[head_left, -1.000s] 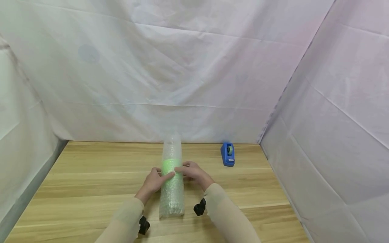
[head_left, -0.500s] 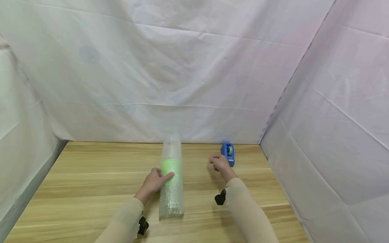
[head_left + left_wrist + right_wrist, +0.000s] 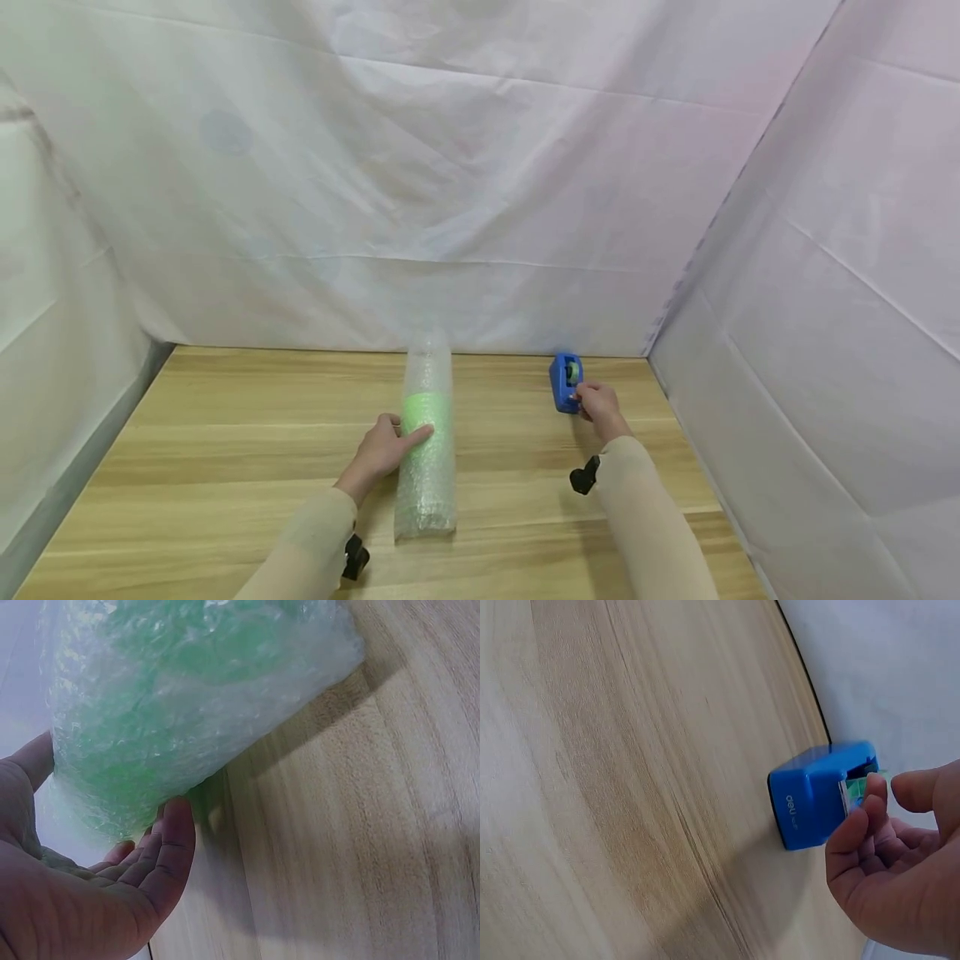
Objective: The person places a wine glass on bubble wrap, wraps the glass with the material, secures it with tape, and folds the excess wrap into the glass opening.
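A long bundle of bubble wrap [image 3: 429, 492] with a bright green part showing through lies lengthwise on the table. My left hand [image 3: 381, 450] holds its left side, thumb on top and fingers low along the edge. In the left wrist view those fingers [image 3: 176, 832] curl against the wrap [image 3: 202, 712]. My right hand [image 3: 602, 407] is at the front of a blue tape dispenser [image 3: 562, 379]. The right wrist view has its forefinger touching green tape [image 3: 857, 789] at the cutter, thumb tip close by; whether they pinch the tape I cannot tell.
The wooden table [image 3: 262, 433] ends at a white cloth wall [image 3: 300, 300] behind the bundle and the dispenser. Another cloth wall [image 3: 810, 375] rises at the right. A black wrist camera [image 3: 585, 475] sits below each sleeve.
My right hand has left the bundle and moved right to the front of the tape dispenser. My left hand keeps its hold on the bubble wrap bundle.
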Action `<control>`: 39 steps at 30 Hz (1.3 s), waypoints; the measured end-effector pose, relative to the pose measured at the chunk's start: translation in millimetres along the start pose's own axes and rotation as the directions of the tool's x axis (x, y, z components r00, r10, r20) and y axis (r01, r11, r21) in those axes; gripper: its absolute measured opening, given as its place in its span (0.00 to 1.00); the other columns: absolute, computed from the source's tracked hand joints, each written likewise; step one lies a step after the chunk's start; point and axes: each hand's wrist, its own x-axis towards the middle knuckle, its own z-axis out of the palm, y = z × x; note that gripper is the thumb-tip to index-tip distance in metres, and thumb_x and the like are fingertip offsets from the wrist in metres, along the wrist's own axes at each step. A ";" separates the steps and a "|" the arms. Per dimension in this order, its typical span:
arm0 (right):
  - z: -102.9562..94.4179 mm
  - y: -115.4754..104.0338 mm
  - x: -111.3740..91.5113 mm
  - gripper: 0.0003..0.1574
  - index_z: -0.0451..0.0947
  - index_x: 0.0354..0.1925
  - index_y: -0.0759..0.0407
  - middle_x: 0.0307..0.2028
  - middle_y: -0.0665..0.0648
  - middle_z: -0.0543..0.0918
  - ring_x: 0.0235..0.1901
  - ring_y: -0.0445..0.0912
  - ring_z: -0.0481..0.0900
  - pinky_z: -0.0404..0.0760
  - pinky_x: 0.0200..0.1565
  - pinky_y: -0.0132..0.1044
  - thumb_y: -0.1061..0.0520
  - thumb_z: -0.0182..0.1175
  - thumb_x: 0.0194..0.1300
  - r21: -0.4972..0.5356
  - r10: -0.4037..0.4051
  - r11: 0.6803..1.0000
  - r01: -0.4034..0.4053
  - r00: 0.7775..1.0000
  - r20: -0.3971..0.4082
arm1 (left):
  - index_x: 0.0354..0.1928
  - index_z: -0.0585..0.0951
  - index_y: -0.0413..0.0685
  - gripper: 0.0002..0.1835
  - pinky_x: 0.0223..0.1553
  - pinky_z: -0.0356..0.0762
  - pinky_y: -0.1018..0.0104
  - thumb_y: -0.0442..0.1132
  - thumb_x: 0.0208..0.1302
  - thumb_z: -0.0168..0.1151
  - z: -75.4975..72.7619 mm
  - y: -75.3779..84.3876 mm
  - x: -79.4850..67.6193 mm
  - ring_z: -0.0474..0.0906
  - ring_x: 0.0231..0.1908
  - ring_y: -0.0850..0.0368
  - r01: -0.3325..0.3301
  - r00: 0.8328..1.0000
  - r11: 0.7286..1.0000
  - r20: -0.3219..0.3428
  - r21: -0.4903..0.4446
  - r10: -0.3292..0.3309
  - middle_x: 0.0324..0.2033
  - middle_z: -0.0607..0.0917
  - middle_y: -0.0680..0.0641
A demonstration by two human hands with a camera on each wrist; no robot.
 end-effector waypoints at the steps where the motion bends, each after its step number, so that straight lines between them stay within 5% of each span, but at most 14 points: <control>1: -1.0 0.8 0.7 0.26 0.66 0.63 0.70 0.41 0.58 0.75 0.32 0.43 0.71 0.78 0.41 0.36 0.57 0.43 0.74 0.004 0.003 1.000 -0.003 1.000 0.002 | 0.62 0.63 0.29 0.45 0.48 0.79 0.50 0.64 0.62 0.61 0.2 0.1 -0.1 0.78 0.51 0.40 -0.002 1.000 1.000 -0.001 -0.002 0.002 0.55 0.76 0.28; 6: -4.1 1.8 2.2 0.19 0.70 0.54 0.72 0.27 0.52 0.71 0.27 0.41 0.69 0.76 0.35 0.33 0.59 0.47 0.72 0.016 0.023 1.000 -0.023 0.999 0.030 | 0.62 0.63 0.28 0.45 0.46 0.80 0.52 0.63 0.62 0.61 1.0 1.2 -0.8 0.79 0.49 0.42 -0.003 1.000 1.000 -0.002 -0.011 0.003 0.54 0.77 0.28; 12: -8.0 -2.7 -0.7 0.12 0.71 0.38 0.68 0.24 0.52 0.75 0.23 0.40 0.70 0.78 0.32 0.32 0.59 0.49 0.73 0.016 0.065 0.998 -0.066 0.995 0.075 | 0.61 0.64 0.30 0.44 0.46 0.80 0.52 0.62 0.62 0.62 4.1 -0.7 -0.3 0.79 0.48 0.43 0.000 1.000 1.000 -0.009 -0.006 0.000 0.52 0.78 0.30; 21: -10.7 -0.3 0.8 0.14 0.74 0.44 0.68 0.28 0.52 0.78 0.25 0.39 0.74 0.80 0.36 0.33 0.57 0.50 0.74 0.008 0.099 0.995 -0.099 0.995 0.033 | 0.61 0.65 0.30 0.44 0.47 0.80 0.51 0.64 0.61 0.61 6.3 0.6 -1.3 0.79 0.49 0.42 -0.010 1.000 0.999 -0.013 0.044 0.011 0.53 0.78 0.30; 27: -9.5 4.1 4.9 0.15 0.73 0.49 0.69 0.30 0.52 0.79 0.29 0.39 0.77 0.81 0.49 0.38 0.58 0.48 0.74 0.036 0.116 0.993 -0.116 0.993 0.008 | 0.61 0.65 0.31 0.43 0.48 0.79 0.50 0.63 0.62 0.61 7.2 1.3 -1.8 0.79 0.50 0.41 -0.012 1.000 0.999 -0.010 0.042 0.012 0.53 0.78 0.30; 39: -14.4 5.1 4.9 0.24 0.65 0.61 0.72 0.34 0.53 0.78 0.36 0.42 0.77 0.78 0.55 0.40 0.56 0.45 0.76 0.154 0.103 0.981 -0.116 0.991 0.085 | 0.61 0.64 0.30 0.42 0.48 0.79 0.50 0.61 0.63 0.61 7.6 3.6 -2.6 0.79 0.50 0.41 -0.012 1.000 0.999 -0.011 0.039 0.013 0.53 0.78 0.29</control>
